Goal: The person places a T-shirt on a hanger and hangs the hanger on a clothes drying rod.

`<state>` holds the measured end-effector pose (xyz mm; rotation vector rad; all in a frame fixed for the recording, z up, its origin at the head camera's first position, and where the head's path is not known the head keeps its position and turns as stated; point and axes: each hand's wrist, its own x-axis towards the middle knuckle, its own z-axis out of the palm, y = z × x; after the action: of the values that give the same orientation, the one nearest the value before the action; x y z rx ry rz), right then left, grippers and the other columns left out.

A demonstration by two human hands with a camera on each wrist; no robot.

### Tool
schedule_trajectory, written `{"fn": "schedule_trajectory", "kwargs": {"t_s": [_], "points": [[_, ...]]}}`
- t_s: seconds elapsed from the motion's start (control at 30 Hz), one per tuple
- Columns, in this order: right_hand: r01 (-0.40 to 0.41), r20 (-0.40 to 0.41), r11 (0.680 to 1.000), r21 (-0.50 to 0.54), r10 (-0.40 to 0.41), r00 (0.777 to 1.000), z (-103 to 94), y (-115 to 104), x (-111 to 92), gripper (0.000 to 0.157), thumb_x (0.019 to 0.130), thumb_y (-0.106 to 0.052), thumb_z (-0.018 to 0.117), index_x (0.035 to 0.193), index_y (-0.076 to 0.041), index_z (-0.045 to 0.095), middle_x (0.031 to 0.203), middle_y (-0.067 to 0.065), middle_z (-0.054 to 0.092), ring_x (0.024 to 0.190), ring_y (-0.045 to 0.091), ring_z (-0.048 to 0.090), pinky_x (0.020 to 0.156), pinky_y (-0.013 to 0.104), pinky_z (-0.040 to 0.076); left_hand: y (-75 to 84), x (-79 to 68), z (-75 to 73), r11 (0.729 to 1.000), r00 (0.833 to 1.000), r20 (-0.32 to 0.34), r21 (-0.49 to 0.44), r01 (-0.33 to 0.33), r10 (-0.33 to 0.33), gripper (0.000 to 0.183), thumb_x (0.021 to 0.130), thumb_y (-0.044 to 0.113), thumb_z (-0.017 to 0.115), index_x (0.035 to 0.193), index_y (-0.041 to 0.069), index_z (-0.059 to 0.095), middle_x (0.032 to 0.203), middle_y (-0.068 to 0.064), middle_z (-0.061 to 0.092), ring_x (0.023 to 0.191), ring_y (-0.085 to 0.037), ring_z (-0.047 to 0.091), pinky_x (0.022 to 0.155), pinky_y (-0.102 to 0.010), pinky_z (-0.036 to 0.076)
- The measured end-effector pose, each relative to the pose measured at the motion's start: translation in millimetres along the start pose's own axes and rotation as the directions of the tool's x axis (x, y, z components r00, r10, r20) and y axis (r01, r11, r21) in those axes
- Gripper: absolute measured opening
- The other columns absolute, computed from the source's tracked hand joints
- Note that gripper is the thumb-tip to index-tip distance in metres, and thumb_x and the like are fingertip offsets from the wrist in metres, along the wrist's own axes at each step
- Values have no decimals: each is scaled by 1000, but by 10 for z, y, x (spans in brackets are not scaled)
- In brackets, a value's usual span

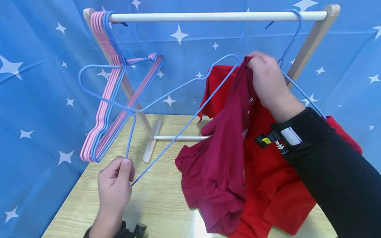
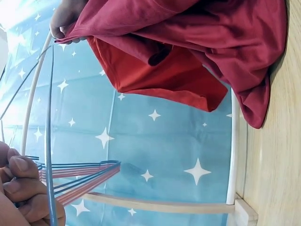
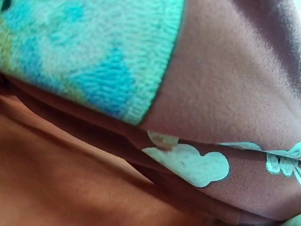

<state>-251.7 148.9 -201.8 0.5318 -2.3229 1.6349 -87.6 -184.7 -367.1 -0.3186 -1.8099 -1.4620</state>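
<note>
Blue star-patterned backdrop (image 1: 38, 102) hung behind; a pale wood-grain tabletop (image 1: 163, 198) bore a rack (image 1: 208, 17). Red garment (image 1: 268, 188) hung at the rack's right end. Before it dangled a maroon garment (image 1: 220, 175), gripped at its top by the right hand (image 1: 268, 82). Left hand (image 1: 114, 183) pinched a blue hanger (image 1: 181, 132). White print (image 1: 251, 99) on maroon: too small to read.

Your left hand (image 1: 116, 181) grips a blue hanger (image 1: 184, 125), your right hand (image 1: 269, 79) a maroon garment (image 1: 224, 162); pink and blue hangers (image 1: 101, 115) hang on the rack (image 1: 208, 17) at left.
</note>
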Motion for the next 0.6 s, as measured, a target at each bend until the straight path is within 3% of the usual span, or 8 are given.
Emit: {"fn": "schedule_trajectory", "kwargs": {"t_s": [0.37, 0.6], "points": [[51, 15, 998, -33, -50, 999, 47, 22, 15, 21, 101, -20, 40, 94, -9, 56, 96, 7, 57, 90, 18, 57, 77, 31, 47, -50, -16, -37, 999, 999, 32, 47, -19, 17, 35, 92, -15, 47, 62, 2, 49, 52, 1, 42, 42, -4, 31, 34, -20, 21], [60, 6, 997, -42, -60, 998, 67, 1, 1, 19, 101, -21, 41, 99, -10, 57, 101, 6, 58, 93, 17, 57, 78, 31, 48, -17, 1, -44, 987, 997, -13, 143, -77, 80, 33, 89, -15, 52, 61, 3, 49, 51, 3, 38, 42, -3, 30, 36, -18, 22]]}}
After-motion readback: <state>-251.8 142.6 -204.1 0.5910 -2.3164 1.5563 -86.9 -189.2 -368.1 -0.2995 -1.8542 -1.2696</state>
